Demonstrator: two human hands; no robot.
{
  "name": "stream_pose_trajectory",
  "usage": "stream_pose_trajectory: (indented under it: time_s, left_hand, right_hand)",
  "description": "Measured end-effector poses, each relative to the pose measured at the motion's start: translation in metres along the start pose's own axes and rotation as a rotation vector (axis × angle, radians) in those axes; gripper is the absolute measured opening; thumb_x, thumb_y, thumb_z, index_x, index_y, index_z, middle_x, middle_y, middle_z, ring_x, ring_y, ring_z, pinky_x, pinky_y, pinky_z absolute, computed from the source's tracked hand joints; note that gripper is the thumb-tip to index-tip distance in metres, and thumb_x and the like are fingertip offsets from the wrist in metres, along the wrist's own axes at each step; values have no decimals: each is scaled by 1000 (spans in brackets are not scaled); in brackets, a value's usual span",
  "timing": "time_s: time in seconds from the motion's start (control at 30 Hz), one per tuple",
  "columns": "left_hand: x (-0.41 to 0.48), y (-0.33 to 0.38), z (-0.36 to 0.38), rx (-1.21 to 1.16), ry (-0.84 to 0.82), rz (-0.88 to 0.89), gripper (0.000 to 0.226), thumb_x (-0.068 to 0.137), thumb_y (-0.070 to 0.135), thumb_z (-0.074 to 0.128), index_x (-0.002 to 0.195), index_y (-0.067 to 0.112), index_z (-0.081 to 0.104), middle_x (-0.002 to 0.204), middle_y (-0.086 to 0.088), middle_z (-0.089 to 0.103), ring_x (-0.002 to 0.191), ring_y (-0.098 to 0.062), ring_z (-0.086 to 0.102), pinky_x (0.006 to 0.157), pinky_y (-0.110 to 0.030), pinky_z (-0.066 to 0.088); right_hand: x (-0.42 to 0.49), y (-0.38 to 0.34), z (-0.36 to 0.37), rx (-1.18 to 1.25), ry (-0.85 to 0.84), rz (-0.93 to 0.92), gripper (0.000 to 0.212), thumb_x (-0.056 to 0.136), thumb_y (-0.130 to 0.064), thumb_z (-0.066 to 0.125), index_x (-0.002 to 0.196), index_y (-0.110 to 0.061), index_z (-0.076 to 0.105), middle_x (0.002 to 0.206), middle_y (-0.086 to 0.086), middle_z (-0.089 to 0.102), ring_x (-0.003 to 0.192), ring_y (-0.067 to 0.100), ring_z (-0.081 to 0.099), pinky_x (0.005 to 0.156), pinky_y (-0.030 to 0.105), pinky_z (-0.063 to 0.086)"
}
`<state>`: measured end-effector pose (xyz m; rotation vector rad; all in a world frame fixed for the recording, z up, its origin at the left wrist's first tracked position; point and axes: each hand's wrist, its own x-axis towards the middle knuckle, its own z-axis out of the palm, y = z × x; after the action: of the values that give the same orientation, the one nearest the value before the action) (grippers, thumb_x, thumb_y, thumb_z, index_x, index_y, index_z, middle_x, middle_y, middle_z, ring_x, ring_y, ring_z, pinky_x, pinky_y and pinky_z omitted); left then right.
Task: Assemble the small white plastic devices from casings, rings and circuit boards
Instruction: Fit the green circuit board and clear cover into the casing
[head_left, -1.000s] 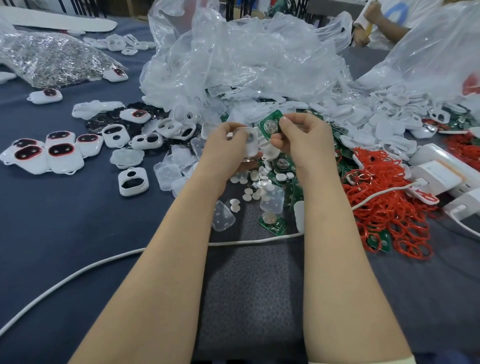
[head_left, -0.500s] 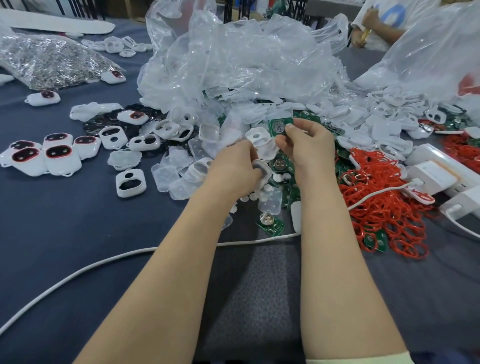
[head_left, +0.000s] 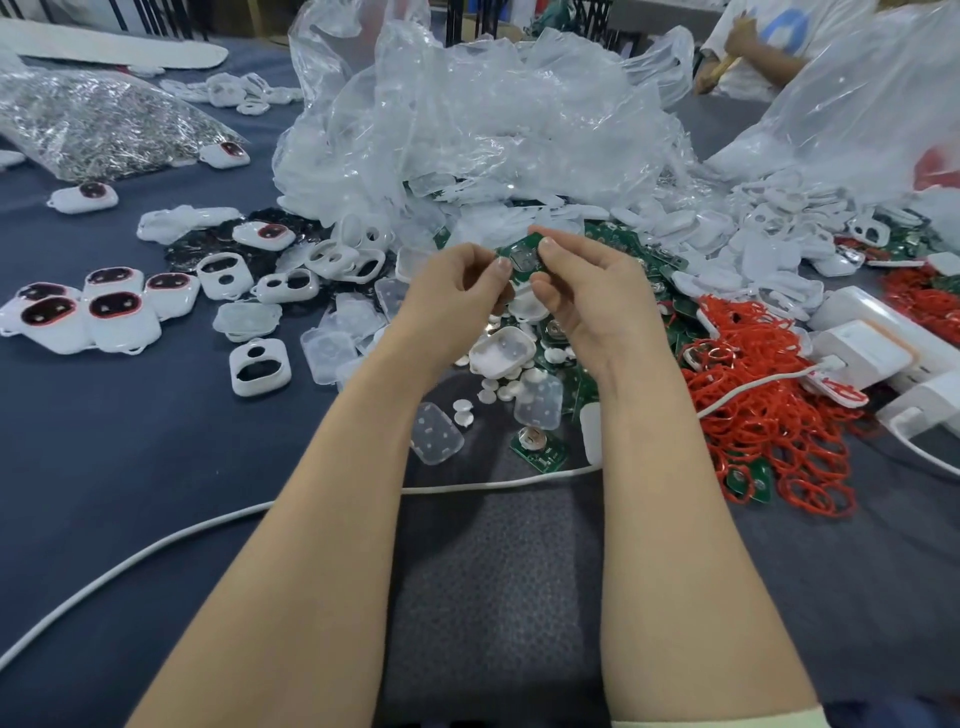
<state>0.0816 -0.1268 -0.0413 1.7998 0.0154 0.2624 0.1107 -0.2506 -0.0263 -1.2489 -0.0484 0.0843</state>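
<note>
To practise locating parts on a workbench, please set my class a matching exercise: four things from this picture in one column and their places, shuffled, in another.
1 green circuit board
2 heap of red plastic rings
3 cluster of finished white plastic devices with dark windows
4 long white cable

A left side of the blue-covered table
B pinched in the right hand
C right side of the table
D across the table, passing under both forearms

Pairs: 1-B, 2-C, 3-A, 4-D
</note>
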Motion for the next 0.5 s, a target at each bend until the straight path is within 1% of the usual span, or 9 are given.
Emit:
stream_pose_trajectory:
  time_s: [0.07, 0.2, 0.3, 0.4, 0.5]
  left_hand:
    - [-1, -2, -2, -51, -64, 27, 16, 100, 18, 49, 87, 15, 57, 69, 6, 56, 53, 3, 49, 58, -10, 40]
    - [-1, -6, -7, -154, -113, 64, 17, 100, 16, 48, 84, 15, 54, 69, 3, 50, 62, -6, 43, 64, -17, 39]
    - [1, -8, -9, -204, -126, 80, 20, 100, 15, 49, 81, 17, 54, 68, 4, 48, 62, -7, 42, 65, -19, 38]
    - [1, -9, -6, -262, -119, 102, 21, 99, 15, 49, 79, 18, 56, 67, 5, 48, 61, -6, 41, 65, -20, 37]
    - [0, -11, -4, -268, -90, 107, 22, 98, 15, 49, 78, 18, 57, 65, 8, 50, 61, -6, 43, 66, -20, 39]
  right_hand:
    - [-1, -3, -1, 90, -18, 44, 16, 92, 3, 55, 91, -6, 69, 65, 0, 61, 47, 3, 56, 48, 10, 48]
    - [-3, -4, 2, 215, -57, 143, 19, 93, 4, 51, 87, -4, 67, 57, -1, 63, 45, 3, 55, 46, 9, 47]
    - [-3, -3, 4, 275, -58, 190, 19, 93, 5, 50, 85, -2, 66, 56, 2, 64, 43, 4, 55, 45, 9, 47]
    - [-2, -2, 4, 343, -53, 237, 19, 93, 5, 49, 84, 0, 65, 61, 6, 62, 42, 4, 54, 43, 9, 47]
    - [-3, 0, 5, 374, -49, 247, 19, 94, 5, 49, 84, 0, 65, 60, 6, 61, 42, 4, 54, 43, 10, 47]
